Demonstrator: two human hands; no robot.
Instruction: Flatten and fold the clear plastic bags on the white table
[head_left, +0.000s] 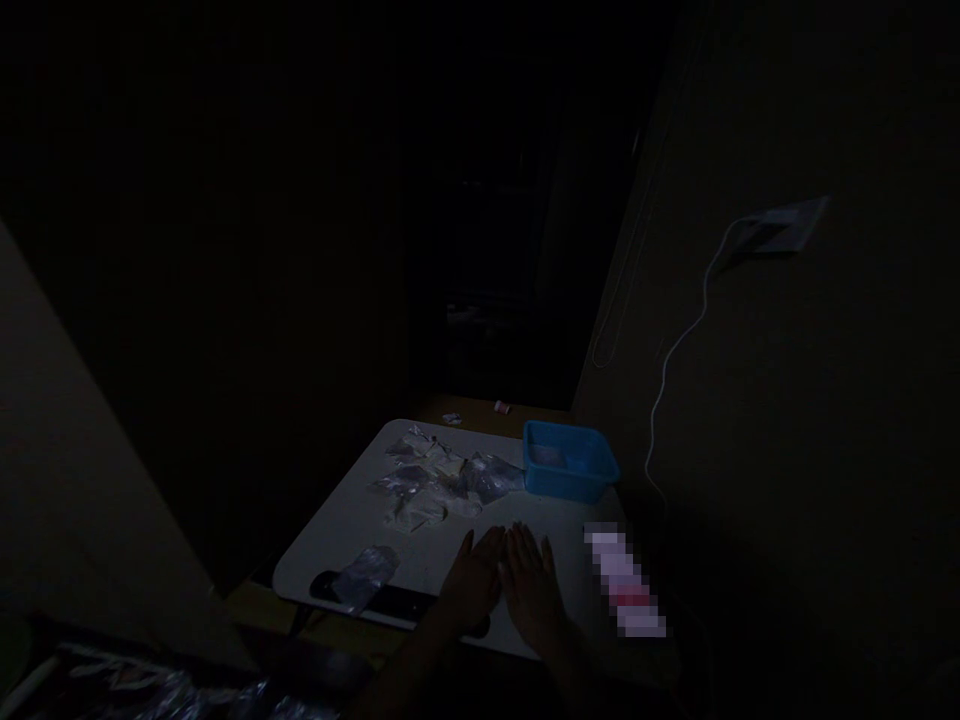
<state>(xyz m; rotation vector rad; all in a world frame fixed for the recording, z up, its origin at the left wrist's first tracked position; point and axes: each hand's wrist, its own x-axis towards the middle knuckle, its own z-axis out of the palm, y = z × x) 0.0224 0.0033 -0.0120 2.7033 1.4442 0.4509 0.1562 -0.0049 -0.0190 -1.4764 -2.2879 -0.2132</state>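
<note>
Side by side over the front part of a white table [337, 530], my left hand [476, 575] and my right hand [529, 585] are stretched out, fingertips close together. Neither shows anything held. The dim light hides whether the palms touch the tabletop. Left of my hands, a crumpled clear plastic bag [367, 575] rests over a dark strip [405, 603] along the front edge. Beyond my hands, several crumpled plastic bags and pale pieces [435, 485] lie in a loose pile.
A blue plastic basin [566, 490] stands at the table's back right corner, with something pale inside. A blurred-out pinkish item [626, 580] is at the right edge. A white cable [664, 375] hangs from a wall socket [787, 225]. Shiny plastic [180, 695] lies at the lower left.
</note>
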